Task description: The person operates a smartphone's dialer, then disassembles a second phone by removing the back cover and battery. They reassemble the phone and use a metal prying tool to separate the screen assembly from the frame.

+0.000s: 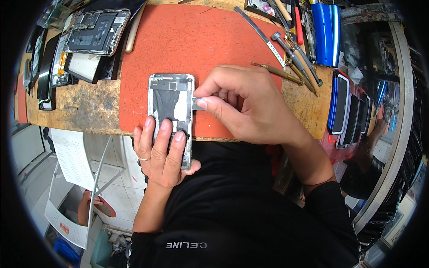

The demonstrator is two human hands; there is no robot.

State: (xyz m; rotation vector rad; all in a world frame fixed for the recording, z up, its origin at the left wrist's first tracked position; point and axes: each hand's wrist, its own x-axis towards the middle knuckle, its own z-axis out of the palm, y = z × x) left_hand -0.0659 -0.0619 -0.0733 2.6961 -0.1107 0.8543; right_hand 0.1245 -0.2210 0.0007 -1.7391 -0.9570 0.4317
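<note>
An opened phone (167, 100), with a silver rim and a dark inside bearing a whitish patch, lies near the front edge of the orange-red mat (178, 40). Its lower end reaches over the bench edge. My left hand (161, 156) holds that lower half, fingers spread across the inside and thumb along the right side. Thumb and forefinger of my right hand (250, 105) pinch a small dark flat piece (195, 106) against the phone's upper right edge. The fingers partly hide this piece, so its kind is unclear.
Screwdrivers (283, 73) and a metal strip tool (261, 35) lie at the mat's right. Behind them stands a blue holder (324, 35). Another opened phone (98, 31) rests on stacked parts at the far left. A white perforated chair (73, 156) stands below the bench.
</note>
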